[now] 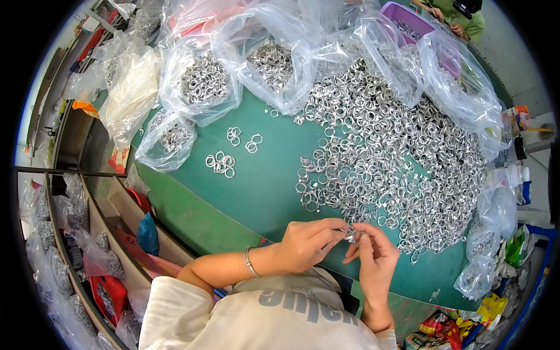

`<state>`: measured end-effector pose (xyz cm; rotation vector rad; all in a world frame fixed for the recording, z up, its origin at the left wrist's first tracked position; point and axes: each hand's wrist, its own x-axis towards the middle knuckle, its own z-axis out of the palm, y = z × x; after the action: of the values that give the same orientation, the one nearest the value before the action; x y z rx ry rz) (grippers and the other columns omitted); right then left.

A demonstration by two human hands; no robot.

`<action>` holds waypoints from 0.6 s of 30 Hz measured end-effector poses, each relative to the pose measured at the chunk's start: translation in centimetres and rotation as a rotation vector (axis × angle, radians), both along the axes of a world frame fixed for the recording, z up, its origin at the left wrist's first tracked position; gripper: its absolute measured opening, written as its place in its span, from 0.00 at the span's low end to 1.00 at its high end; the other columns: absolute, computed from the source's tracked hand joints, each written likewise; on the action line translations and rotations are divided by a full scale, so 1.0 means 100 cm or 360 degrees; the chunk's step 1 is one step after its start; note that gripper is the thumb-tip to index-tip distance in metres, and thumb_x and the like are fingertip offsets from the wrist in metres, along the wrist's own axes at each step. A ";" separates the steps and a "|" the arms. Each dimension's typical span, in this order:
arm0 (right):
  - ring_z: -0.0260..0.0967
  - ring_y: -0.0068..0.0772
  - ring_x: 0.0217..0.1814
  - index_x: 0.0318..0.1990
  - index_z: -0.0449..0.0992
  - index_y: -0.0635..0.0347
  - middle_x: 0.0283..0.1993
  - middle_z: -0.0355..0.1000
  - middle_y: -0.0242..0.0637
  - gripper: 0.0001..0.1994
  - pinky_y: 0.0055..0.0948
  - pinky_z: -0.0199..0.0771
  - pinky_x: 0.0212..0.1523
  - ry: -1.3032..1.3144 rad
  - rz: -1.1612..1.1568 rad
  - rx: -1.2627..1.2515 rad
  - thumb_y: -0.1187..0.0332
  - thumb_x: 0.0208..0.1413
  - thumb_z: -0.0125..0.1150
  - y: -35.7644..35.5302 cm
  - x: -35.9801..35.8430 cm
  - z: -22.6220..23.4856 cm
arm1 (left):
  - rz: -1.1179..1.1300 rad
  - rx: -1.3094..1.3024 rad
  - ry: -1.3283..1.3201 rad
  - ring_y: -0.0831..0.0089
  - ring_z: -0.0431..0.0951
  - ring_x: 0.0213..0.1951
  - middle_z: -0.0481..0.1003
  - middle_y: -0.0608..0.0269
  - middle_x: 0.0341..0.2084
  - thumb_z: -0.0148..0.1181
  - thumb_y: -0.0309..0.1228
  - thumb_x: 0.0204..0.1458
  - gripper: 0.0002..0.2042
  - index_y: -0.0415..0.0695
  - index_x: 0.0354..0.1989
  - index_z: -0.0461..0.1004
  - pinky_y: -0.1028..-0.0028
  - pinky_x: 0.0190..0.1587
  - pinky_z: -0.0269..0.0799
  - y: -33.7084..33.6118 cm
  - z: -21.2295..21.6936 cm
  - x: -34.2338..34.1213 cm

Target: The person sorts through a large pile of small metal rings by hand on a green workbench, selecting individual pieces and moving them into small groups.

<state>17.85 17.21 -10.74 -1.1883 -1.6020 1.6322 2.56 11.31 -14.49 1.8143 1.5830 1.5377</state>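
My left hand [306,244] and my right hand [376,256] meet at the table's near edge, fingertips pinched on small silver rings [351,235]. How many rings are between the fingers I cannot make out. Just beyond the hands spreads a large heap of loose silver rings [373,134], thickest toward the right. On the green tabletop [256,186], left of the heap, lie small sorted groups: a cluster of several rings [220,164], a smaller group [234,136] and a linked-looking pair [254,143].
Clear plastic bags of rings [205,79] line the table's far side, with a small bag [170,137] at the left. A purple basket [408,20] stands at the far right, near another person [466,23]. Shelves with bagged rings [76,213] are at my left; colourful packets [493,306] lie lower right.
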 end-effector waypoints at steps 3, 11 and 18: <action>0.71 0.26 0.30 0.46 0.75 0.68 0.34 0.71 0.40 0.12 0.21 0.75 0.26 -0.0044 0.0085 0.0029 0.84 0.54 0.52 0.004 0.000 0.005 | 0.0032 0.0019 0.0046 0.68 0.79 0.25 0.77 0.60 0.34 0.65 0.18 0.43 0.10 0.40 0.33 0.73 0.75 0.23 0.74 0.001 0.001 0.000; 0.71 0.31 0.33 0.47 0.74 0.67 0.41 0.70 0.44 0.12 0.23 0.73 0.28 -0.0261 0.0345 0.0681 0.83 0.54 0.54 0.011 -0.001 0.013 | -0.0351 -0.0893 -0.0552 0.73 0.79 0.31 0.78 0.60 0.35 0.67 0.23 0.46 0.09 0.40 0.34 0.73 0.76 0.32 0.73 0.003 0.004 -0.009; 0.70 0.33 0.37 0.47 0.74 0.67 0.43 0.67 0.43 0.13 0.24 0.75 0.31 -0.0111 0.0207 0.0333 0.84 0.53 0.55 0.005 0.000 0.010 | -0.0284 -0.0866 -0.1068 0.81 0.75 0.30 0.78 0.64 0.35 0.67 0.24 0.48 0.11 0.39 0.39 0.74 0.78 0.32 0.70 0.003 0.007 -0.009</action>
<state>17.82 17.69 -9.75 -1.0622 -1.8774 1.4712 1.64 11.59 -13.81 0.9729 1.2860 1.2702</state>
